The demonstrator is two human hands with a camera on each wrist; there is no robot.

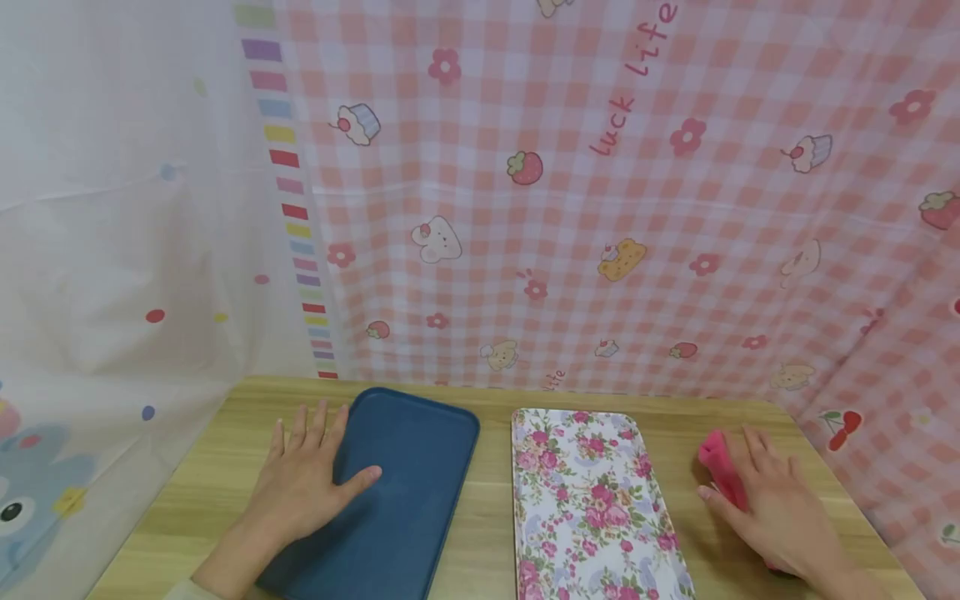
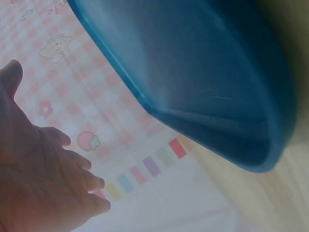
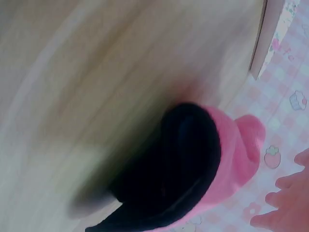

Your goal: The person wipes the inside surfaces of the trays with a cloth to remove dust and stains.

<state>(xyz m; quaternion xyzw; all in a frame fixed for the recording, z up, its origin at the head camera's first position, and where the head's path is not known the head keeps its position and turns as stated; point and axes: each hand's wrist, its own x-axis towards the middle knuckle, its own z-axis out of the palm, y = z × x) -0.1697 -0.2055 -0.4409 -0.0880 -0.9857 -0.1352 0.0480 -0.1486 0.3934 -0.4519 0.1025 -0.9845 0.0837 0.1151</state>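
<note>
My left hand (image 1: 303, 483) is spread over the left edge of a dark blue tray (image 1: 408, 492). The left wrist view shows its palm and fingers apart from the tray's raised rim (image 2: 282, 116). On the right, my right hand (image 1: 787, 517) hovers over a folded pink fabric piece (image 1: 722, 467), hiding part of it. Black lining (image 3: 193, 145) shows inside that fabric in the right wrist view, where the fingers (image 3: 285, 193) are loosely extended and stand off from it. What kind of article the fabric is, I cannot tell.
A floral-patterned tray (image 1: 600, 508) lies between the blue tray and the pink fabric on the wooden table (image 1: 483, 517). Behind the table hangs a pink checked curtain (image 1: 465, 192), with a white printed one (image 1: 135, 250) on the left.
</note>
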